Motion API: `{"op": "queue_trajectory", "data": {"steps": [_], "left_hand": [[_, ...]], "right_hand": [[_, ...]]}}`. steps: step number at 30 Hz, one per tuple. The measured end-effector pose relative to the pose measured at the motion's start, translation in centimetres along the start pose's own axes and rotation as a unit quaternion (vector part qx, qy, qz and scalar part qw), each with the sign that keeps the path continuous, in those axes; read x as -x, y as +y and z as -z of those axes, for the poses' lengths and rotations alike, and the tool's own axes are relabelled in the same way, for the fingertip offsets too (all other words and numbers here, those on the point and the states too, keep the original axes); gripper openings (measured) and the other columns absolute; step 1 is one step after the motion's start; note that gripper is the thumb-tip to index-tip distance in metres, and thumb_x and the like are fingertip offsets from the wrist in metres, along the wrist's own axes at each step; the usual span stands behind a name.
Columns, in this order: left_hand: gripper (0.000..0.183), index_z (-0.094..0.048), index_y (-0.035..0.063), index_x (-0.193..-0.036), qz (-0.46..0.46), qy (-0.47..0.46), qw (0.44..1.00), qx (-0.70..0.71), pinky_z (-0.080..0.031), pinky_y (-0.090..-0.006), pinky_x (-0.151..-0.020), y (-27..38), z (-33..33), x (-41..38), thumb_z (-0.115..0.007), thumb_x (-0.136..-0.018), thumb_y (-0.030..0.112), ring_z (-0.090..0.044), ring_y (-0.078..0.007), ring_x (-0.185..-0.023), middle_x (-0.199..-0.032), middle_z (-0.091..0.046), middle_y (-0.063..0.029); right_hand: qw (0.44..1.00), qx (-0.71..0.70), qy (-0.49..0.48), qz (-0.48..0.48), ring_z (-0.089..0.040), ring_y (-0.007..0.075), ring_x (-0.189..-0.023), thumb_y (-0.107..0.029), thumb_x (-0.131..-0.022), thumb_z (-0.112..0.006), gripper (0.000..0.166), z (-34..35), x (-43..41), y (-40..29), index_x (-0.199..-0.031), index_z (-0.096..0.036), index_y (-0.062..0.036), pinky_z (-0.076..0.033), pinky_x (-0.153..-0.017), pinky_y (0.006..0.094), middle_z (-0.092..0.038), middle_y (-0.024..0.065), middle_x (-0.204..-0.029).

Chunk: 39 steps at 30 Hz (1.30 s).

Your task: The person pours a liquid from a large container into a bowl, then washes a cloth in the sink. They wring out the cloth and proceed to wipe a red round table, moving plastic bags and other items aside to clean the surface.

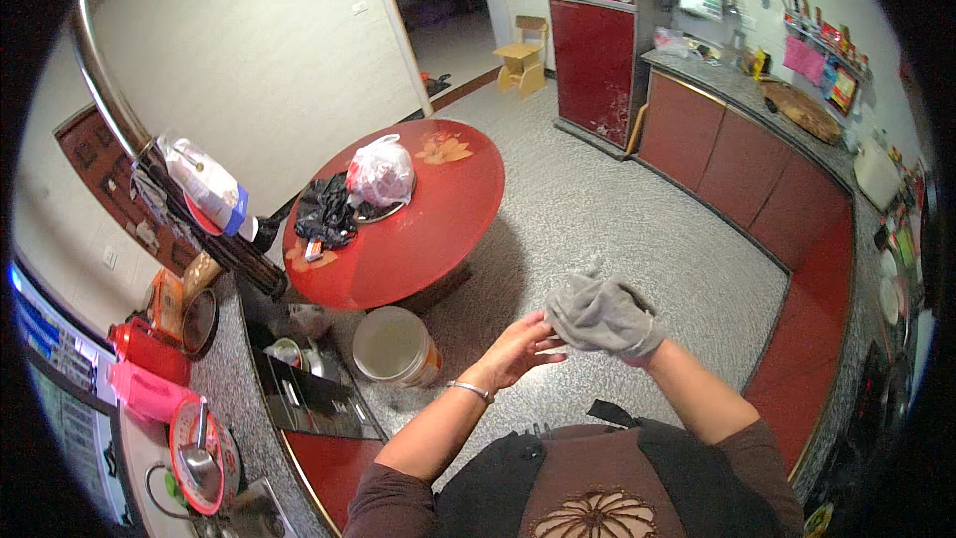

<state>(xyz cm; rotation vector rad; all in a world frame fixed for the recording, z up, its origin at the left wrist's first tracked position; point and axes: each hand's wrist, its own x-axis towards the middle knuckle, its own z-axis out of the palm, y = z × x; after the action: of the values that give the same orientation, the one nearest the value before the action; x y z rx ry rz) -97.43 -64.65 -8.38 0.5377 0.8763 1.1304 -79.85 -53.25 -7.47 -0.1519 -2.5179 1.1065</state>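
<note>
My right hand (605,317) is inside a grey cloth work glove, which hides its fingers; whether they are apart or closed does not show. Just to its left is my left hand (523,347), bare, with a metal bangle (472,390) at the wrist. Its fingers are spread, and the fingertips reach the glove's edge; whether they pinch the fabric cannot be told. Both hands are held above the grey textured floor, in front of my brown top.
A round red table (448,217) bearing plastic bags (379,172) stands ahead, a white bucket (392,347) beside it. Left is a granite counter (239,388) with a pink jug (149,392) and an enamel basin (196,456). Right, cabinets (754,157) curve round beyond the red fridge (594,67).
</note>
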Motion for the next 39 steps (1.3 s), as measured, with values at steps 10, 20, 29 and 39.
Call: {"op": "queue_trajectory", "data": {"steps": [10,20,29,39], "left_hand": [[0.034,-0.058,0.0044,-0.100,-0.179,0.286,0.940,-0.058,-0.044,-0.0258,-0.075,-3.2,-5.8,-8.0,-0.051,-0.094,0.037,-0.054,-0.0106,-0.085,-0.091,-0.059,-0.0010],[0.036,-0.063,0.0035,-0.079,-0.079,0.470,0.851,-0.223,-0.043,-0.0258,-0.060,-5.1,-2.9,-9.0,-0.054,-0.093,0.035,-0.053,-0.0093,-0.064,-0.071,-0.061,-0.0012],[0.030,-0.055,0.0087,-0.094,-0.133,0.375,0.914,0.081,-0.044,-0.0277,-0.043,0.4,1.1,-8.6,-0.056,-0.091,0.038,-0.058,-0.0136,-0.062,-0.076,-0.060,-0.0023],[0.036,-0.050,0.0074,-0.119,-0.257,0.304,0.917,-0.017,-0.051,-0.0244,-0.054,12.9,15.1,-9.7,-0.064,-0.086,0.013,-0.058,-0.0113,-0.084,-0.101,-0.058,-0.0058]], "right_hand": [[0.973,0.201,-0.015,-0.113,-0.062,0.0319,-0.081,-0.038,-0.071,-0.062,0.035,-1.6,-2.1,4.5,-0.088,-0.065,-0.0072,-0.047,-0.073,0.0426,-0.064,0.0137,-0.084],[0.895,0.238,-0.376,-0.002,-0.062,0.0254,-0.096,-0.031,-0.084,-0.057,0.044,4.3,-1.8,10.0,-0.123,-0.053,-0.0102,-0.050,-0.074,0.0394,-0.064,0.0153,-0.106],[0.599,-0.585,-0.194,-0.512,-0.057,0.0307,-0.108,-0.026,-0.095,-0.045,0.039,-4.1,2.4,26.2,-0.127,-0.043,-0.0035,-0.050,-0.086,0.0478,-0.056,0.0190,-0.116],[0.664,-0.678,-0.123,-0.289,-0.057,0.0223,-0.104,-0.018,-0.088,-0.056,0.038,-6.3,-28.0,22.4,-0.123,-0.046,-0.0059,-0.049,-0.089,0.0373,-0.056,0.0103,-0.114]]}}
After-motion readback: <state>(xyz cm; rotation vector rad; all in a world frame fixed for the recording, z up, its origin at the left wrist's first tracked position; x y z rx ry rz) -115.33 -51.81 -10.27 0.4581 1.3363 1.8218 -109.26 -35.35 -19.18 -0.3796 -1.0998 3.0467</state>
